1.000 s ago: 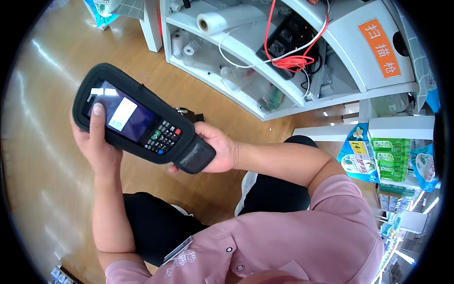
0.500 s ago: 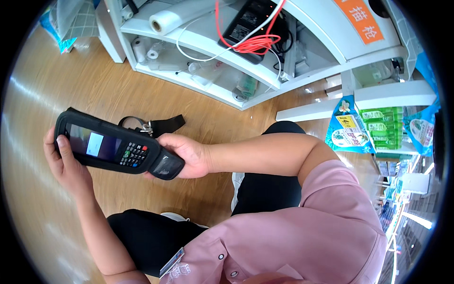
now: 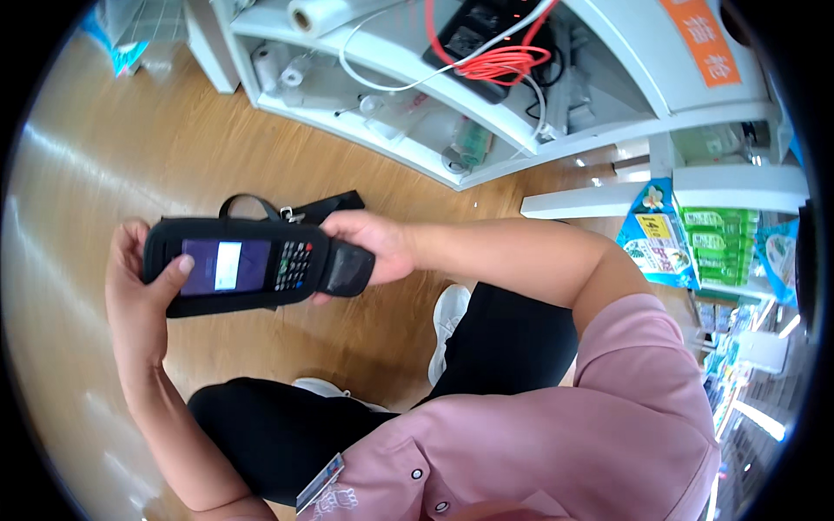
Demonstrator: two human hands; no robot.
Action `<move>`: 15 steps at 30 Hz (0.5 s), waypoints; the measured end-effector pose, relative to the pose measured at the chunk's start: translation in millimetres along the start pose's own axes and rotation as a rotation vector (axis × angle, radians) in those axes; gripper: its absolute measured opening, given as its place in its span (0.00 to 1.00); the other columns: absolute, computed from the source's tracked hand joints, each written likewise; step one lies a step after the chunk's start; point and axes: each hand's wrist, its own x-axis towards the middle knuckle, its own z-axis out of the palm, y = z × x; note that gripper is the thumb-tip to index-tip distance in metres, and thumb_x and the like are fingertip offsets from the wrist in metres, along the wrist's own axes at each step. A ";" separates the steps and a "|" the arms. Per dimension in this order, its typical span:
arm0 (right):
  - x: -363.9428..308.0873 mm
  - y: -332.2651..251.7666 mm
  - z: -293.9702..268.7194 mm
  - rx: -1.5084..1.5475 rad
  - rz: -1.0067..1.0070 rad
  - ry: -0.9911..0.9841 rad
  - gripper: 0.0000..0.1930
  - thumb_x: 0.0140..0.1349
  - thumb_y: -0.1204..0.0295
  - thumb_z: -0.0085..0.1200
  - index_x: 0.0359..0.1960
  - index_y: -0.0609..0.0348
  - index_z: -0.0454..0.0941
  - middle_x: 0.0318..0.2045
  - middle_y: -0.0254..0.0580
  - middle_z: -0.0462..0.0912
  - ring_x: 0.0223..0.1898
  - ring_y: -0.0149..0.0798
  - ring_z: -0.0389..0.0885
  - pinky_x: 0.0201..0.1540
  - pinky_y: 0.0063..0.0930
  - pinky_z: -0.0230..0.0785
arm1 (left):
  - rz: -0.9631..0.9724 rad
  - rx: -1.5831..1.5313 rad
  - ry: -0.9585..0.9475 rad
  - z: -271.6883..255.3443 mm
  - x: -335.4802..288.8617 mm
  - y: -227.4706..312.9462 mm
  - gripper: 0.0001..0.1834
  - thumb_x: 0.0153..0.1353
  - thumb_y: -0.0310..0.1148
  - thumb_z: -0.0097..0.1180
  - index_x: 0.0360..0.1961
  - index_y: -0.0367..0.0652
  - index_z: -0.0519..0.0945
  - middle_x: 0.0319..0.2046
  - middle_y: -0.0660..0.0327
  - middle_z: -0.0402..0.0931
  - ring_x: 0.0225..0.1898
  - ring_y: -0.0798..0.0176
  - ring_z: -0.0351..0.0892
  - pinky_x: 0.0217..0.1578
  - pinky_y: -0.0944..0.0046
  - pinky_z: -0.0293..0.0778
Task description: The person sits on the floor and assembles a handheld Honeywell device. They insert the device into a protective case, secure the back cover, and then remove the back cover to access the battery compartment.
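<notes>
Between both hands I hold a black handheld barcode scanner (image 3: pixel 252 302) with a lit purple screen, a white box on that screen and a small keypad. My left hand (image 3: pixel 143 286) is wrapped round its screen end, the thumb lying over the edge of the screen. At the other end, my right hand (image 3: pixel 382 247) closes round the grip, its fingers partly hidden behind the device. A black strap (image 3: pixel 334 207) with a metal clip hangs beyond the scanner.
A white shelf unit (image 3: pixel 395 148) stands ahead, holding plastic rolls (image 3: pixel 326 13), a coiled red cable (image 3: pixel 504 62) and a black device. Green packs (image 3: pixel 717 243) sit on a rack at the right. Wooden floor (image 3: pixel 174 139) and my white shoes (image 3: pixel 449 326) are below.
The scanner has swung nearly level and shifted slightly right with both hands. My left thumb has moved from the casing's edge onto the screen. The view has shifted a little.
</notes>
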 end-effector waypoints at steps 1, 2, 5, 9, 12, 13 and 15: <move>-4.2 -3.7 -2.4 -0.006 0.018 0.005 0.22 0.63 0.63 0.38 0.50 0.67 0.74 0.45 0.55 0.80 0.45 0.50 0.81 0.50 0.44 0.74 | -0.003 -0.011 -0.017 3.6 0.2 2.2 0.17 0.51 0.20 0.62 0.35 0.44 0.66 0.29 0.68 0.71 0.33 0.76 0.70 0.38 0.77 0.67; -7.7 -7.0 -5.0 0.002 0.059 0.005 0.22 0.63 0.62 0.39 0.51 0.67 0.73 0.45 0.56 0.80 0.45 0.51 0.80 0.51 0.46 0.73 | -0.006 0.009 -0.030 7.0 -1.0 6.8 0.17 0.51 0.21 0.63 0.32 0.45 0.64 0.27 0.69 0.69 0.31 0.77 0.69 0.35 0.79 0.66; -13.3 -17.9 -4.6 -0.058 0.104 0.015 0.22 0.62 0.64 0.41 0.50 0.69 0.73 0.46 0.58 0.79 0.47 0.53 0.80 0.53 0.49 0.72 | 0.095 0.132 0.025 9.5 -6.8 6.5 0.17 0.51 0.22 0.65 0.31 0.45 0.65 0.26 0.70 0.68 0.31 0.77 0.68 0.35 0.80 0.64; -19.7 -32.6 -1.2 -0.099 0.091 0.094 0.20 0.62 0.66 0.41 0.49 0.69 0.74 0.46 0.57 0.80 0.48 0.51 0.80 0.53 0.50 0.72 | 0.038 0.043 0.133 10.7 -4.7 -0.6 0.12 0.57 0.22 0.57 0.42 0.40 0.71 0.28 0.69 0.71 0.32 0.75 0.70 0.36 0.77 0.68; -21.8 -42.2 -13.7 -0.200 0.058 0.175 0.22 0.62 0.68 0.39 0.53 0.72 0.70 0.50 0.59 0.76 0.50 0.54 0.78 0.57 0.56 0.67 | 0.000 0.161 0.014 10.5 -6.2 -6.3 0.20 0.60 0.18 0.49 0.54 0.40 0.68 0.39 0.63 0.72 0.43 0.70 0.71 0.43 0.72 0.69; -20.9 -43.5 -14.2 -0.195 0.049 0.180 0.22 0.62 0.68 0.39 0.53 0.72 0.70 0.50 0.59 0.76 0.50 0.53 0.78 0.57 0.56 0.67 | 0.011 0.215 -0.010 11.5 -7.4 -8.2 0.21 0.60 0.18 0.48 0.56 0.40 0.67 0.42 0.63 0.72 0.46 0.69 0.71 0.45 0.72 0.68; -19.0 -45.8 -14.4 -0.185 0.028 0.189 0.22 0.63 0.67 0.39 0.53 0.73 0.70 0.50 0.59 0.76 0.50 0.52 0.78 0.56 0.56 0.68 | 0.028 0.184 -0.088 11.3 -6.4 -12.2 0.25 0.59 0.14 0.45 0.58 0.41 0.64 0.45 0.60 0.70 0.47 0.68 0.70 0.45 0.70 0.69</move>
